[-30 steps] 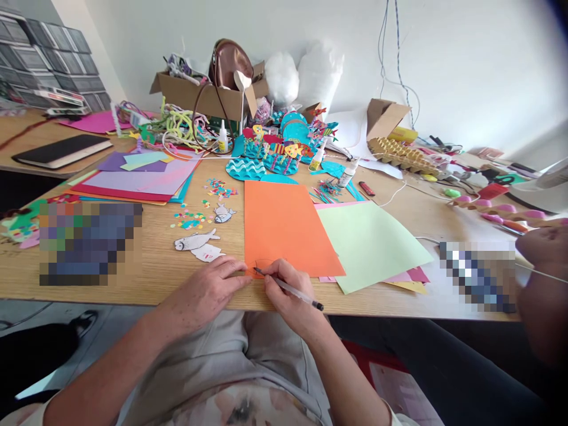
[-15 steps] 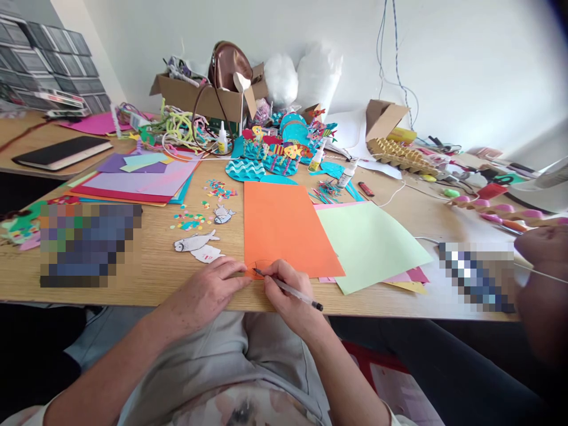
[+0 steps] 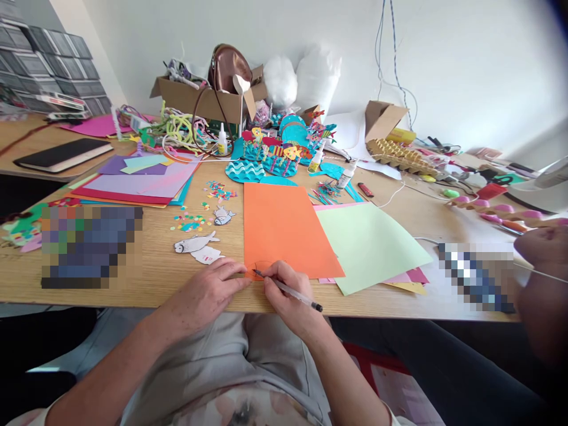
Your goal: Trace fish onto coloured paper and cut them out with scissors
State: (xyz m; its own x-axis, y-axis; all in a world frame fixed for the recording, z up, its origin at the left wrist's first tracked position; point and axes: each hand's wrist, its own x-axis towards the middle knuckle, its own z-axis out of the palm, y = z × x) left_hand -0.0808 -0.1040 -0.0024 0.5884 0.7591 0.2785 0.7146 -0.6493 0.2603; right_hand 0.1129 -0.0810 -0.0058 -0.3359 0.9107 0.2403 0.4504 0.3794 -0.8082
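An orange sheet of paper (image 3: 286,228) lies in front of me, with a small curved outline drawn near its lower left corner. Pinched in my right hand (image 3: 290,296) is a clear pen with a black end (image 3: 298,293), its tip on that outline. My left hand (image 3: 205,296) lies flat with its fingers stretched out, fingertips touching the sheet's lower left edge and holding nothing. Just beyond it are fish-shaped paper cut-outs (image 3: 195,242), and a smaller grey fish cut-out (image 3: 224,215) lies further back.
Pale green paper (image 3: 377,242) overlaps other sheets on the right. Coloured paper dots (image 3: 190,222) lie left of the orange sheet. Blue wave-shaped crafts (image 3: 246,171), glue bottles (image 3: 222,141) and a cardboard box (image 3: 195,97) stand behind. Another person's hand (image 3: 544,284) is at far right.
Both hands and the pen stay almost where they were, with the tip still on the outline. The view has shifted very slightly.
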